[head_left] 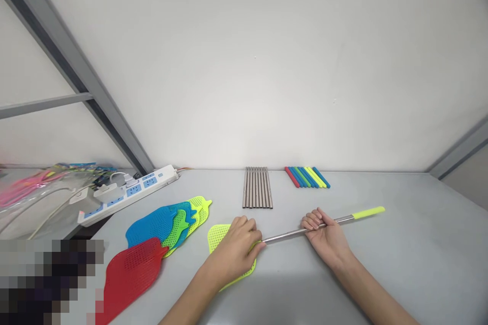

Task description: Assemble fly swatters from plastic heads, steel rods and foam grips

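Observation:
A yellow-green perforated fly swatter head [218, 235] lies partly under my left hand [238, 246], whose fingers are closed around its neck. A silver metal rod [284, 236] runs from that neck to the right, its joint with the head hidden by my fingers. Around the rod's middle, my right hand [324, 237] is wrapped with the palm turned upward. A yellow-green handle [369, 213] sits on the rod's far right end. Between the two hands a length of bare rod shows.
Loose swatter heads overlap at the left, with a red one [135, 266] and a blue one [150, 226] among them. Several metal rods [257, 188] lie side by side near the wall; coloured handles [308, 177] are to their right. A power strip [133, 190] stands at back left.

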Available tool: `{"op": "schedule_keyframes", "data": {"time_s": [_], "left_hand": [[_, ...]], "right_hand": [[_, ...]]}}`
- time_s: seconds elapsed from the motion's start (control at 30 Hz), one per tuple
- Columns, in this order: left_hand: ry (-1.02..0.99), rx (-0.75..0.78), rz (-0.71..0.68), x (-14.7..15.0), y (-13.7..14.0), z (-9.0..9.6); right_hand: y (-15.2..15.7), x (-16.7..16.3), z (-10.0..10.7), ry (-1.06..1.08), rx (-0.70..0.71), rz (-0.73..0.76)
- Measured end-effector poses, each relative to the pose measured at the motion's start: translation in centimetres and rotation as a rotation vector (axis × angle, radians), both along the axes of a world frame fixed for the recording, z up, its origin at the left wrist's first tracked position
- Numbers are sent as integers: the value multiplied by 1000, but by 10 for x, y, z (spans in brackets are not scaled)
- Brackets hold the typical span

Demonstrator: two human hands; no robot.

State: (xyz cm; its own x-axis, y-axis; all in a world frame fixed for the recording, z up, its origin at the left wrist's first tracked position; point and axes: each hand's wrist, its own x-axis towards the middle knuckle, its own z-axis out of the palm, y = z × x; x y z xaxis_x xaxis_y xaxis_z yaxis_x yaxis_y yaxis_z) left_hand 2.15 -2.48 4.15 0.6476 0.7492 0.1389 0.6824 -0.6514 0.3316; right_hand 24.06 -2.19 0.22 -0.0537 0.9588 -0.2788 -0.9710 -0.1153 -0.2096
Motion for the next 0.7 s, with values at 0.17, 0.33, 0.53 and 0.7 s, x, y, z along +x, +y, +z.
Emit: {"op": "schedule_keyframes", "data": {"time_s": [0.17, 0.33, 0.53, 0.7], "left_hand": [[17, 16, -41, 5, -2, -1], [-2, -16, -37, 13, -9, -8], [-14, -30, -24, 18, -12, -16], [-37, -47, -26, 18, -11, -17]], "right_hand": [[-2, 0, -2, 7, 9, -42], [-4, 1, -5, -35, -10, -109], [-4, 0, -5, -67, -31, -149], [-3, -6, -4, -80, -31, -149]]}}
